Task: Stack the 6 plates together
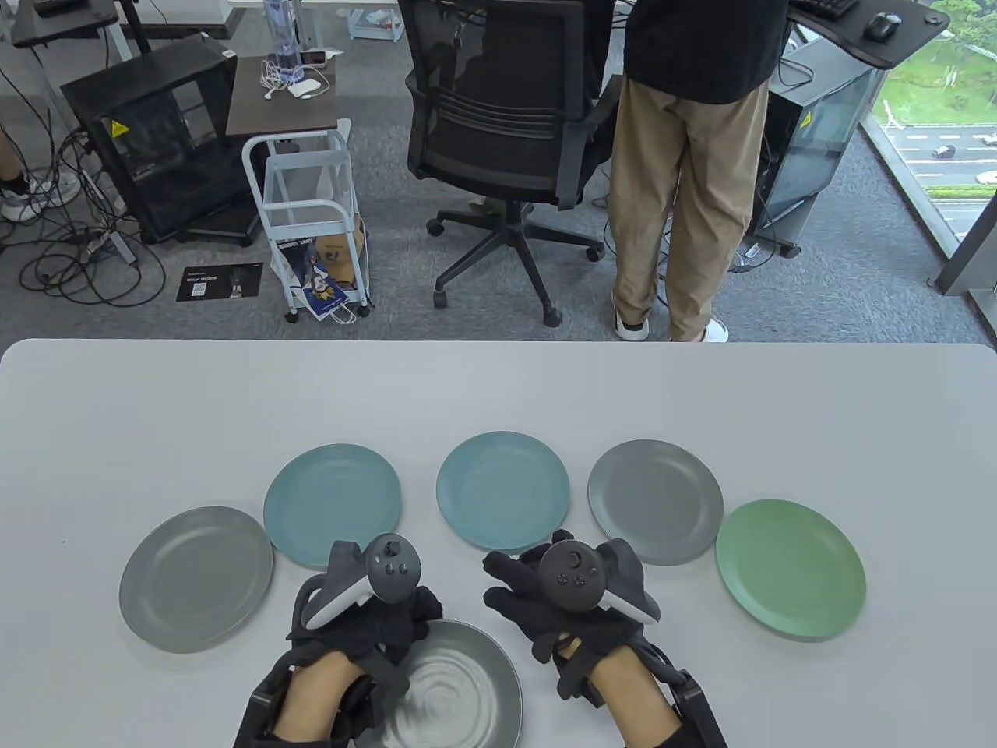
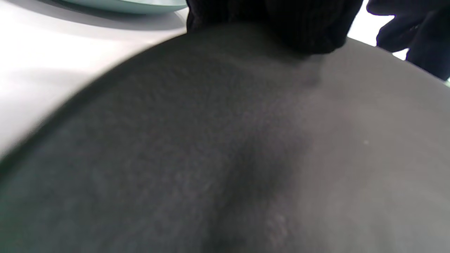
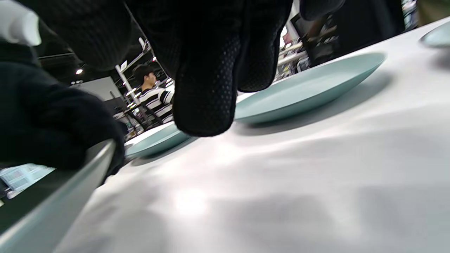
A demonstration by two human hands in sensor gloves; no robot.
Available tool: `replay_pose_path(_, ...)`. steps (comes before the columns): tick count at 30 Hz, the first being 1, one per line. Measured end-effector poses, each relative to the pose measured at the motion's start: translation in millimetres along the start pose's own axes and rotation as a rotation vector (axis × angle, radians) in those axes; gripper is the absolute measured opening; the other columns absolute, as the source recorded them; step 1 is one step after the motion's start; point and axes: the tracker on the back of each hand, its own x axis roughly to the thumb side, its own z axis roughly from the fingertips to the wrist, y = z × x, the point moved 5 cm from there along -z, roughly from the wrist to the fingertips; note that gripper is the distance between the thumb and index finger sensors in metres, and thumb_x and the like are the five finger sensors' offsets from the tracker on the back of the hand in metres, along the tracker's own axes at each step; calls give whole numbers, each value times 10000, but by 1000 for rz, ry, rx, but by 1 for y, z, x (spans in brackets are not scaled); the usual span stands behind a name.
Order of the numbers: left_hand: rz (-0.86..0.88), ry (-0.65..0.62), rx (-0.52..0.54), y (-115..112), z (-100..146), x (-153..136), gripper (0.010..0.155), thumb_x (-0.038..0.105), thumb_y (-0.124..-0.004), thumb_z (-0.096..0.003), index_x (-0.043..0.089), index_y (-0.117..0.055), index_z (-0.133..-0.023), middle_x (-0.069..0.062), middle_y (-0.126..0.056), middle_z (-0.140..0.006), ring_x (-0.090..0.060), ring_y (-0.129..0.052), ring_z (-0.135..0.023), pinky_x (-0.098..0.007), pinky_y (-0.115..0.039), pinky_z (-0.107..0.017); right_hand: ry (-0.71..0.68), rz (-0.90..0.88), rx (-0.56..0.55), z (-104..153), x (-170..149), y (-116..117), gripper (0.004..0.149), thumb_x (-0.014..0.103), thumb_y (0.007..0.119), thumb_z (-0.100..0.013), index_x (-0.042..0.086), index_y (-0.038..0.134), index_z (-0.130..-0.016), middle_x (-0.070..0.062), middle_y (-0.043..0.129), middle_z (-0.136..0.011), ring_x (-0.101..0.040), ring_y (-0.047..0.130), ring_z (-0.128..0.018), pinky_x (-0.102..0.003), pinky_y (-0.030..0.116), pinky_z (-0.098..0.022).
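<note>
Six plates lie on the white table (image 1: 818, 405). From left to right there is a grey plate (image 1: 195, 578), a teal plate (image 1: 332, 505), a blue-teal plate (image 1: 502, 491), a grey plate (image 1: 654, 500) and a green plate (image 1: 790, 569). A dark grey plate (image 1: 459, 693) is nearest me. My left hand (image 1: 401, 615) grips its far rim. This plate fills the left wrist view (image 2: 225, 147), with my fingers (image 2: 274, 24) on its edge. My right hand (image 1: 530, 580) hovers open and empty just right of it. Its fingertips (image 3: 205, 105) hang above the table, and a teal plate (image 3: 309, 88) lies beyond them.
The five far plates lie in an arc, none of them overlapping. Beyond the table's far edge are an office chair (image 1: 498, 117), a standing person (image 1: 685, 156) and a white cart (image 1: 308, 218).
</note>
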Motion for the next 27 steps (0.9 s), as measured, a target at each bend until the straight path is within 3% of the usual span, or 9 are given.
replay_pose_path(8, 56, -12, 22, 6, 3, -5, 428, 379, -747, -351, 421, -799, -774, 123, -971, -683, -116, -789, -843, -493, -256, -844, -50, -1, 143, -6, 19, 22, 589, 559, 773, -504, 258, 657, -996, 102, 980, -608, -204, 766, -906, -571, 379, -782)
replay_pose_path(14, 61, -13, 18, 5, 3, -5, 426, 391, -752, -354, 424, -800, -776, 127, -971, -677, -113, -792, -839, -493, -260, -844, -77, -52, 147, -8, 23, 26, 471, 396, 803, -515, 242, 713, -951, 88, 1004, -567, -170, 805, -852, -553, 436, -775)
replay_pose_path(22, 80, -1, 23, 7, 4, -6, 432, 408, -755, -365, 420, -784, -796, 133, -961, -690, -107, -775, -859, -493, -240, -844, -72, -9, 129, -8, 28, 24, 446, 338, 759, -516, 215, 714, -942, 71, 984, -638, -192, 763, -858, -544, 446, -770)
replay_pose_path(27, 84, 42, 128, 17, 8, -14, 535, 499, -741, -358, 427, -718, -888, 130, -924, -797, -120, -719, -942, -509, -210, -839, -36, 19, 88, -8, 16, 19, 443, 327, 747, -518, 208, 710, -943, 62, 976, -636, -202, 761, -849, -543, 447, -767)
